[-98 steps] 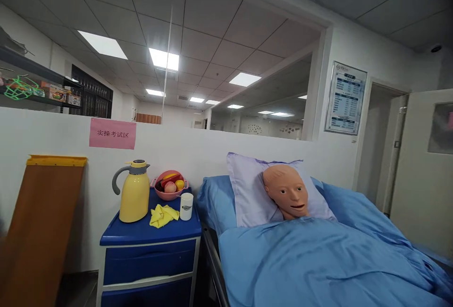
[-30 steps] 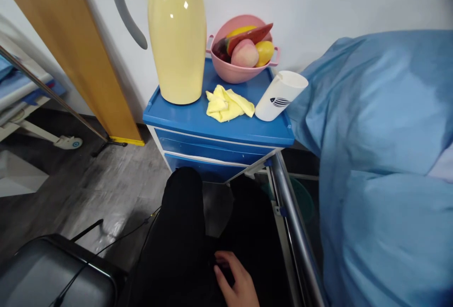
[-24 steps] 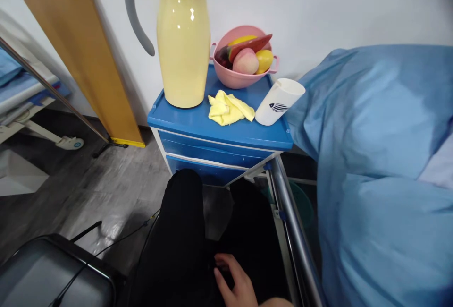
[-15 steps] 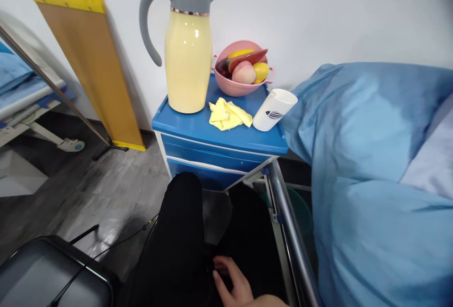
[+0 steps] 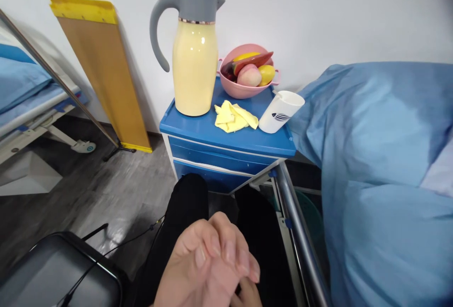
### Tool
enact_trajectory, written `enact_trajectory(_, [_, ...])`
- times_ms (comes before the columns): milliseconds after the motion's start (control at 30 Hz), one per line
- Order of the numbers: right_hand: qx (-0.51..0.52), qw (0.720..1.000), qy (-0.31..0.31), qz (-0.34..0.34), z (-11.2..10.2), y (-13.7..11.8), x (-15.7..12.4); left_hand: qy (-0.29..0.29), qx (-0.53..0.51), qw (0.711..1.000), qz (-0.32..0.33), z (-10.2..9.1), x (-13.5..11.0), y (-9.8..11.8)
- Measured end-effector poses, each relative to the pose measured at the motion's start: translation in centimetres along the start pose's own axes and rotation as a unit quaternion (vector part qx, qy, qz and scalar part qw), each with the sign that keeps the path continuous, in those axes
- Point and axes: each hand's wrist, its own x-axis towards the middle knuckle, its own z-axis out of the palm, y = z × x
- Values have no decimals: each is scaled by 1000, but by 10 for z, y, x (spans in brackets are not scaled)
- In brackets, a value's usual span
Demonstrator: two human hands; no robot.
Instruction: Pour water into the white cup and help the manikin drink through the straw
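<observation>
My left hand (image 5: 212,260) is raised over my lap, palm towards me. Its fingers and thumb curl inward, and nothing shows in the palm. Beneath it, at the bottom edge, part of my right hand (image 5: 247,294) appears; its fingers are mostly hidden behind the left. Beyond my knees stands a blue bedside cabinet (image 5: 226,141), apart from both hands. On its top are a cream thermos jug (image 5: 196,66) with a grey handle, a crumpled yellow cloth (image 5: 235,117), a tilted white cup (image 5: 281,112) and a pink bowl (image 5: 239,90) of fruit.
A metal bed rail (image 5: 299,231) runs along my right, beside a bed with blue bedding (image 5: 382,165). At lower left is a black chair or stool (image 5: 67,269) with a cable across it. A yellow-edged board (image 5: 102,75) leans on the wall near another bed (image 5: 24,89).
My left hand has come into view from below, over my right hand, which now shows less. The view has shifted slightly, bringing the top of the jug into sight.
</observation>
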Motion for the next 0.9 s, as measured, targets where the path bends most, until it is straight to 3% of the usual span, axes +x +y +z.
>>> enact_trajectory(133, [33, 995, -77, 59, 1, 12, -2, -2, -24, 1000, 9, -7, -6, -1])
enact_trajectory(333, [39, 996, -63, 46, 2, 13, -3, 32, -6, 999, -1, -10, -8, -2])
enact_trajectory(500, [115, 990, -44, 68, -7, -12, -1, 124, 139, 982, 16, -13, -12, 0])
enact_trajectory(567, [126, 991, -28, 35, -17, -36, 3, 153, 207, 966, 39, -15, -15, 0])
enact_trajectory(733, [115, 979, 18, -166, -43, -108, 22, 185, 277, 940, 73, -19, -22, -4])
enact_trajectory(800, [110, 969, -17, -219, -48, -129, 29, 196, 290, 933, 80, -22, -25, -7])
enact_trajectory(900, [82, 966, -72, -234, -48, -146, 33, 205, 300, 928, 77, -25, -29, -9])
